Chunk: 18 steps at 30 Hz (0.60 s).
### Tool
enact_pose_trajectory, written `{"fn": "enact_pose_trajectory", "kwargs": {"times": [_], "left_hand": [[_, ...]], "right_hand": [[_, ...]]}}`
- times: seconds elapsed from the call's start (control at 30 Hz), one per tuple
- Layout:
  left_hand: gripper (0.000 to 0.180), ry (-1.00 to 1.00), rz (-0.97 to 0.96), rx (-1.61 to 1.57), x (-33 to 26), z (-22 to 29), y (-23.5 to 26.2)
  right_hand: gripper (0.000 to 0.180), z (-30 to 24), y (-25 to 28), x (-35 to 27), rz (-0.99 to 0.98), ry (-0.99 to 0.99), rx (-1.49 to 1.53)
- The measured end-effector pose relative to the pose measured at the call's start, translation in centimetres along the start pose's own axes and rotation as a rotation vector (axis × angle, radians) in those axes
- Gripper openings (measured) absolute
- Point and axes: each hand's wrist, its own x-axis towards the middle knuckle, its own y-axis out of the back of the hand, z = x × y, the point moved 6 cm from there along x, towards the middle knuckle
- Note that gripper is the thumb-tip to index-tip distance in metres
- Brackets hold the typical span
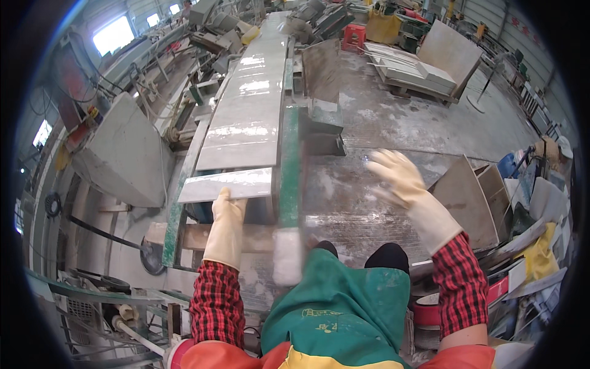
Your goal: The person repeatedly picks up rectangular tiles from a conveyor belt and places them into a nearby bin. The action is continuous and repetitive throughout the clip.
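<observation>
My left hand [226,230], in a cream rubber glove, grips the near edge of a wet pale grey slab [228,184], with the thumb on top. The slab lies slightly tilted across the near end of a green-framed conveyor [289,163]. Just beyond it, a row of wet grey slabs [241,129] stretches away along the conveyor. My right hand [398,175], gloved alike, is held in the air to the right of the conveyor. Its fingers are spread and a little blurred, with nothing in them.
A white-wrapped post end [287,255] stands by my left knee. Boards [470,197] lean at the right, near a yellow cloth [542,252]. Farther off are a pallet of pale slabs [412,69] and a red stool [354,37]. A large grey machine guard [126,154] stands at the left.
</observation>
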Motion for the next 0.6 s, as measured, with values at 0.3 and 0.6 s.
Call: {"fn": "enact_pose_trajectory", "kwargs": {"times": [0.3, 0.6], "left_hand": [[0.037, 0.01, 0.056, 0.057, 3.7, -2.7, 0.4], [0.042, 0.049, 0.133, 0.119, 6.6, -1.7, 1.2]], "right_hand": [[0.057, 11.9, 1.1, -48.2, -0.096, -1.208, 0.0], [0.061, 1.2, 6.1, -62.8, 0.12, -1.778, -0.297]]}}
